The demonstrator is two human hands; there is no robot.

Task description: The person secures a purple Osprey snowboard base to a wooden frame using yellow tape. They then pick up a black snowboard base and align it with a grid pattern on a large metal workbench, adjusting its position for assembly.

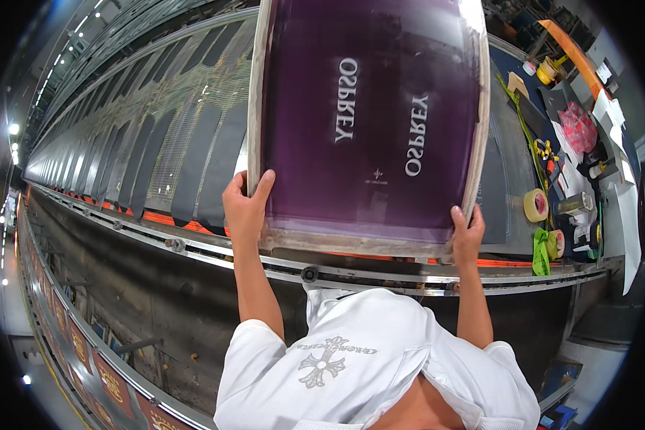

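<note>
I hold a large printing screen point(369, 115) up in front of me, a pale frame around purple mesh with pale lettering on it. My left hand point(245, 204) grips the frame's near left corner, thumb on the mesh side. My right hand point(467, 233) grips the near right corner. The screen hangs over a long print table point(193, 158) lined with dark fabric panels. My white shirt fills the lower middle of the view.
A metal rail point(215, 251) runs along the table's near edge. At the right lie tape rolls point(536, 205), a green cloth point(540, 251), a pink bag point(577, 125) and papers. A lower rack with red and gold prints point(111, 383) runs along the left.
</note>
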